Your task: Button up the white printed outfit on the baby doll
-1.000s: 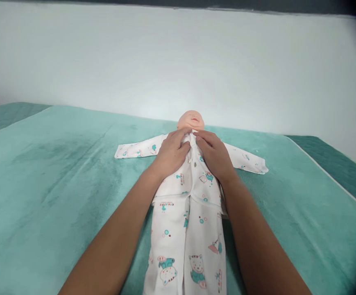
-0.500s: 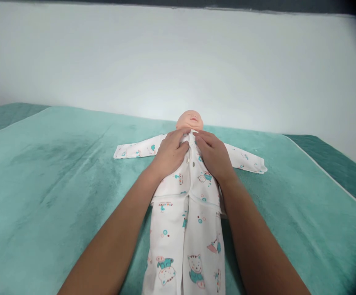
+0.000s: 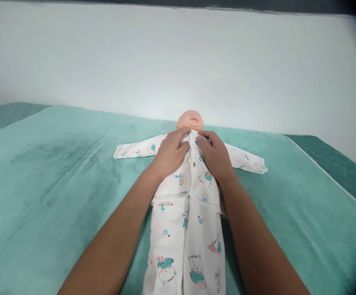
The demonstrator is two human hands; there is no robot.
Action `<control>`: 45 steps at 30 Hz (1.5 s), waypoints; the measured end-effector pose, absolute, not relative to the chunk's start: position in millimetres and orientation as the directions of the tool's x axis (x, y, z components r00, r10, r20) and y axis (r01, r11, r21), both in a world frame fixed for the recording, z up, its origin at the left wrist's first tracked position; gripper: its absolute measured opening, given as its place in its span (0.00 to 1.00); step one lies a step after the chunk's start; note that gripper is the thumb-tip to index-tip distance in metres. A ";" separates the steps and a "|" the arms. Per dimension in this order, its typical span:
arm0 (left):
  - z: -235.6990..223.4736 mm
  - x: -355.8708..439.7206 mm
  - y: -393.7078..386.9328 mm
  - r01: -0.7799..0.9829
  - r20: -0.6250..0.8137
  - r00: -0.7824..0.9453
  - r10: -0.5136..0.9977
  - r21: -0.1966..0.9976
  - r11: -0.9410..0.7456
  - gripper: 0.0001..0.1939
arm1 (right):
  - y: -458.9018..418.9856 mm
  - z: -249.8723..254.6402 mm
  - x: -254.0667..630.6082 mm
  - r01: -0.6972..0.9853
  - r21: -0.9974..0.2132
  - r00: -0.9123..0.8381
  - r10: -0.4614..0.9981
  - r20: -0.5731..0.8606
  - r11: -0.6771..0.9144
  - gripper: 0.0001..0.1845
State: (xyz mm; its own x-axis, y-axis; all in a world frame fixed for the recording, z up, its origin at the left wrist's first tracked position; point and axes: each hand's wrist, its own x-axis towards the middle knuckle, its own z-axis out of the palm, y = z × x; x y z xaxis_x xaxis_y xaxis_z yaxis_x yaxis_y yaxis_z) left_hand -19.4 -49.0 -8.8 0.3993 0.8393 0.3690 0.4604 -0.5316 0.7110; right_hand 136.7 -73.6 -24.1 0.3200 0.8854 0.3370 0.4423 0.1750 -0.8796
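A baby doll (image 3: 190, 120) lies on its back with its head away from me. It wears a white printed shirt (image 3: 178, 180) and matching trousers (image 3: 168, 246). My left hand (image 3: 172, 152) rests on the left of the chest, thumb and fingers closed on the shirt near the collar. On the opposite side my right hand (image 3: 215, 155) has its fingers bent at the other front edge, just below the neck. Between the hands runs the shirt's front opening, with small snaps (image 3: 193, 164) showing below them. Both sleeves stretch out sideways. My fingertips are partly hidden.
Under the doll spreads a teal plush cover (image 3: 57, 184) with light seam lines. Darker teal fabric (image 3: 334, 164) lies at the right and far left edges. A white wall (image 3: 178, 61) rises behind the doll's head.
My right hand's fingers have shifted slightly right, away from the collar's middle, showing more of the shirt's front edge. My left hand and the doll look the same.
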 end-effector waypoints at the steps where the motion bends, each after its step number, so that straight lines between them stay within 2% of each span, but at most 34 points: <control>1: -9.0 -19.4 -49.1 0.460 0.371 0.397 0.840 0.711 -0.532 0.25 | -73.6 -24.4 136.8 0.439 -0.882 0.320 0.887 0.333 0.172 0.17; 4: -9.5 -19.3 -49.5 0.433 0.399 0.373 0.838 0.724 -0.537 0.23 | -73.4 -26.1 137.3 0.409 -0.892 0.337 0.876 0.345 0.193 0.15; 7: -9.0 -19.8 -50.3 0.385 0.463 0.323 0.825 0.733 -0.561 0.17 | -76.7 -25.8 136.3 0.376 -0.899 0.402 0.834 0.378 0.226 0.11; 10: -5.5 -22.1 -52.9 0.378 0.511 0.267 0.817 0.724 -0.577 0.12 | -86.3 -18.2 133.3 0.411 -0.884 0.459 0.788 0.410 0.221 0.07; 12: -1.3 -24.6 -55.7 0.389 0.510 0.240 0.826 0.729 -0.563 0.11 | -95.4 -8.7 131.8 0.448 -0.875 0.415 0.825 0.383 0.181 0.09; 14: 3.0 -27.4 -58.6 0.388 0.475 0.239 0.847 0.753 -0.532 0.11 | -105.5 2.7 131.5 0.513 -0.850 0.300 0.902 0.310 0.121 0.16; 17: 6.7 -30.4 -61.1 0.382 0.425 0.285 0.859 0.772 -0.508 0.12 | -120.7 18.5 131.9 0.665 -0.745 0.131 0.974 0.184 0.052 0.24; 19: 6.2 -31.1 -61.3 0.389 0.425 0.334 0.842 0.751 -0.533 0.15 | -130.0 25.7 130.1 0.758 -0.651 0.060 0.991 0.124 0.035 0.26; 22: 2.7 -30.4 -60.6 0.406 0.439 0.388 0.811 0.708 -0.578 0.17 | -140.9 30.5 122.8 0.862 -0.506 0.008 0.998 0.070 0.029 0.24; 25: 0.5 -29.9 -60.1 0.419 0.442 0.393 0.806 0.694 -0.585 0.17 | -146.3 29.6 116.9 0.896 -0.443 0.002 0.999 0.049 0.020 0.19; 32: 7.8 -31.6 -62.6 0.338 0.425 0.376 0.823 0.764 -0.549 0.12 | -144.7 22.1 127.6 0.805 -0.590 -0.047 0.997 0.053 0.069 0.16; 37: 17.1 -37.4 -66.7 0.354 0.274 0.463 0.843 0.814 -0.460 0.08 | -141.8 19.2 138.1 0.716 -0.691 -0.088 0.995 0.050 0.098 0.14; 42: 28.4 -49.9 -70.4 0.398 0.096 0.619 0.779 0.817 -0.417 0.10 | -136.4 13.2 152.3 0.423 -0.905 -0.168 0.985 -0.027 0.047 0.11; 45: 30.2 -52.9 -71.2 0.395 0.066 0.657 0.751 0.819 -0.417 0.10 | -133.1 9.5 158.0 0.275 -0.962 -0.195 0.979 -0.060 -0.004 0.08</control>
